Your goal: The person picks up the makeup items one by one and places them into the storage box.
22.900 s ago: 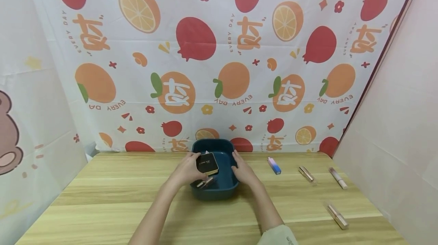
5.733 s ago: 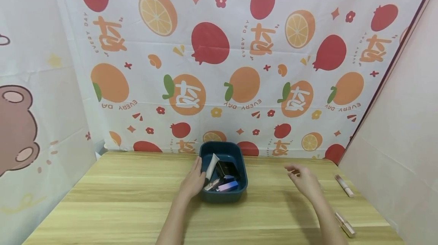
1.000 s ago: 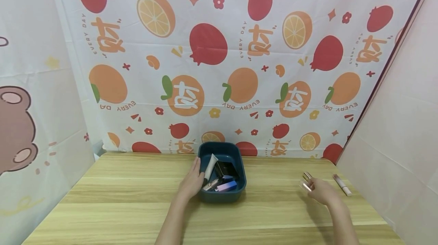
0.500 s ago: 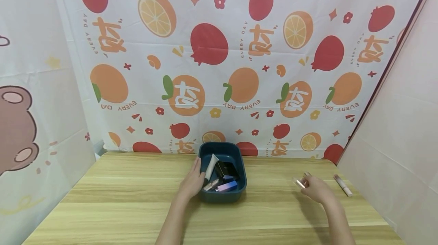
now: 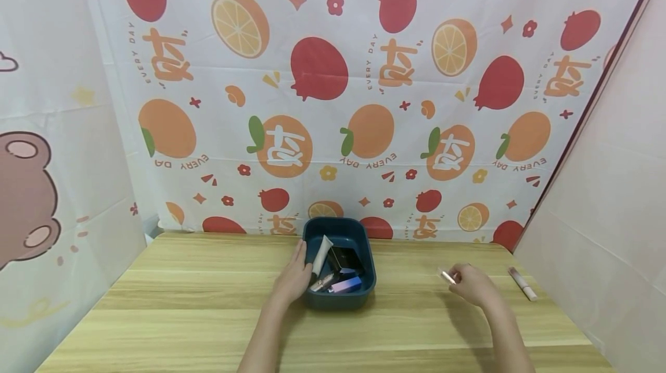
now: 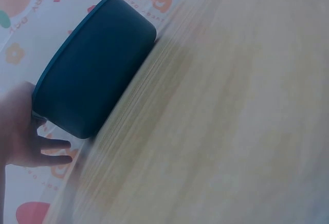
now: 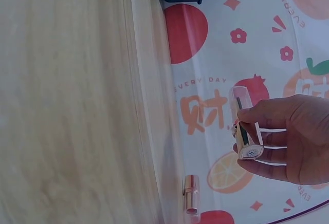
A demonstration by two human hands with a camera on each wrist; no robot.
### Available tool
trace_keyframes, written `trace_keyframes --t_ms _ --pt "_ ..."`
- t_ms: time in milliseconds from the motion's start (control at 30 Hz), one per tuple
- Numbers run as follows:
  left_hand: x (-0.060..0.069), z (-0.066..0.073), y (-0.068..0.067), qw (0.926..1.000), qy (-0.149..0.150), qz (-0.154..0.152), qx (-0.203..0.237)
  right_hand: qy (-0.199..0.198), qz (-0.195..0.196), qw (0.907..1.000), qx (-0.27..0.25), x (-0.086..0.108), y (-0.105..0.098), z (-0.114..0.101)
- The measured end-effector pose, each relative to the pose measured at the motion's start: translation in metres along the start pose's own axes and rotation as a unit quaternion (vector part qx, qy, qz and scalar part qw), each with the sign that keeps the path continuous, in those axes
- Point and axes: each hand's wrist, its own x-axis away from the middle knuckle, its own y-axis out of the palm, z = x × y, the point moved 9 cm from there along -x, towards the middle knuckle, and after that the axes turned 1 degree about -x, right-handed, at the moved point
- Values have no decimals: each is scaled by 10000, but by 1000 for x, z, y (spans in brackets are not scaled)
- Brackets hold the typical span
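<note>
A dark teal plastic bin [image 5: 339, 302] stands at the back of the table. It holds a white tube [image 5: 321, 254], a black box [image 5: 346, 258], a blue-pink tube [image 5: 345, 285] and a lipstick [image 5: 322, 282]. My left hand [image 5: 293, 274] rests along the bin's left side, fingers straight; it also shows beside the bin wall in the left wrist view. Above the table to the right, my right hand [image 5: 473, 283] pinches a lipstick [image 7: 250, 142] with a gold base and clear cap between thumb and fingers. Another lipstick [image 7: 191, 196] sits on the table in the right wrist view.
At the far right of the wood-grain table [image 5: 198, 315] lies a slim lip gloss tube [image 5: 522, 284], brownish and white. A fruit-print cloth [image 5: 322, 89] hangs behind the back edge. Pale cloth walls stand on both sides.
The blue-pink tube went from the table into the bin earlier. Lately my right hand has lifted the front-right lipstick and moved slightly left with it. The left hand stays at the bin.
</note>
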Motion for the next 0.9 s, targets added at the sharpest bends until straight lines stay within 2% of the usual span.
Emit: trace_keyframes --t_ms 400,900 --pt "1 0 -2 10000 -57 -53 18 -34 0 10000 59 -3 3 -7" --pt "1 2 -2 10000 -7 27 -12 -74 -35 9995 293 -11 7 -23"
